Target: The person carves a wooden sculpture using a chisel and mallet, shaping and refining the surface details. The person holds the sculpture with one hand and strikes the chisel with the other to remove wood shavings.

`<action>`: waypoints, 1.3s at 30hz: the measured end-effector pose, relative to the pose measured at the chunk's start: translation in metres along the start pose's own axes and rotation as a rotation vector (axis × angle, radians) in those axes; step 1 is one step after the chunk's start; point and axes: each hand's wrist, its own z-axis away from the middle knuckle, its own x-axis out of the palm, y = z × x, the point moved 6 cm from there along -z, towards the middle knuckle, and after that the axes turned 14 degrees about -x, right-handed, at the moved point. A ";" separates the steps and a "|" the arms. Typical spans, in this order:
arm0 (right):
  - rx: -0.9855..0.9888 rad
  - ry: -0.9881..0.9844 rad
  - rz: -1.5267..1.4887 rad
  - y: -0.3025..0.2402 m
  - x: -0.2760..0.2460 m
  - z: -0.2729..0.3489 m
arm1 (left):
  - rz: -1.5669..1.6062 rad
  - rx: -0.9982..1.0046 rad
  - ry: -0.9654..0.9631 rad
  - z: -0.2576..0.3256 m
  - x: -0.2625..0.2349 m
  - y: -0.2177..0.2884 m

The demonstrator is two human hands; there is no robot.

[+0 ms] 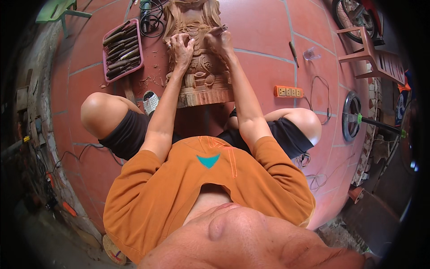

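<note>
A large carved block of brown wood (201,67), dense with relief patterns, lies in front of me between my bent legs. On its left side rests my left hand (181,50), its fingers bent and the thumb apart, nothing visible in it; a ring shows on one finger. My right hand (220,44) is closed around a carving chisel (219,30) on the block's right side. Only the end of the chisel's handle sticks out; its blade is hidden by the hand.
A pink basket (106,58) of dark-handled tools stands left, near a coiled black cable (153,22). To the right are another slim tool (293,54), a clear cup (312,54), an orange power strip (288,92) and a reddish plastic chair (371,58). Wood shavings (152,80) litter the floor.
</note>
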 end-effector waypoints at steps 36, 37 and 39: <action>0.196 0.037 0.023 0.012 0.010 -0.030 | -0.017 -0.026 -0.029 -0.003 -0.001 0.009; 0.183 0.068 0.058 0.016 0.007 -0.036 | -0.005 -0.010 -0.026 -0.002 -0.001 0.012; 0.140 0.120 0.104 0.018 0.011 -0.038 | 0.016 0.019 -0.009 -0.002 0.001 0.012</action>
